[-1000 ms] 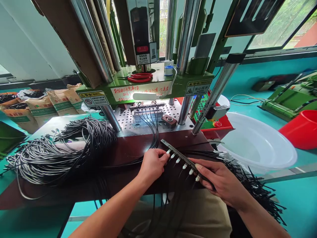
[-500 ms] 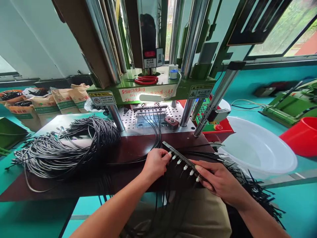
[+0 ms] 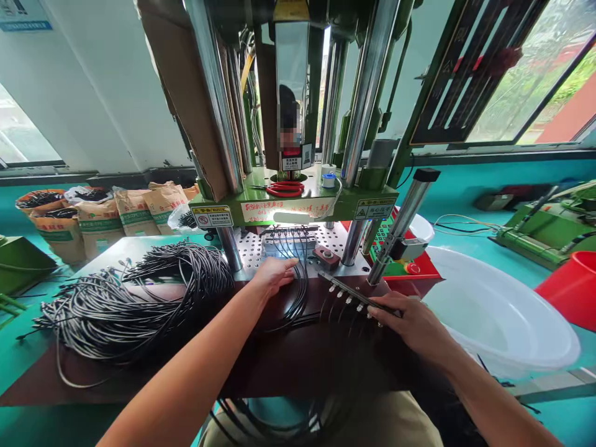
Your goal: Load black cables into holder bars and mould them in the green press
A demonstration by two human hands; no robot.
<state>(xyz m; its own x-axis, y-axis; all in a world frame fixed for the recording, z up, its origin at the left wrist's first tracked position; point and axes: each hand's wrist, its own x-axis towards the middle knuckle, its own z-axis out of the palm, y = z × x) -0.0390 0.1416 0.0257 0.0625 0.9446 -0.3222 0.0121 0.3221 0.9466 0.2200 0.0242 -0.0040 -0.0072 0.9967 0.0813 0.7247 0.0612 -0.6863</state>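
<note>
My right hand (image 3: pixel 412 320) grips one end of a dark metal bar (image 3: pixel 347 287), held tilted above the brown tabletop. Several small metal connectors (image 3: pixel 348 300) sit along its lower edge, with thin black cables hanging from them. My left hand (image 3: pixel 274 276) reaches to the front of the press, thumb and fingers apart, beside a bundle of black cables (image 3: pixel 302 285). Those cables run out of a lit metal mould (image 3: pixel 288 242) on the perforated press plate (image 3: pixel 249 248). Whether my left fingertips touch the cables is hard to see.
A big coil of black cables (image 3: pixel 139 304) lies on the left of the table. Steel columns (image 3: pixel 356 242) frame the press. Red-handled pliers (image 3: pixel 285 188) rest on its green plate. Right of it stand a red control box (image 3: pixel 419 268) and a white tub (image 3: pixel 503 304).
My left hand has left the bar and moved forward and left toward the mould's cables. My right hand still holds the bar. The view has tilted up slightly.
</note>
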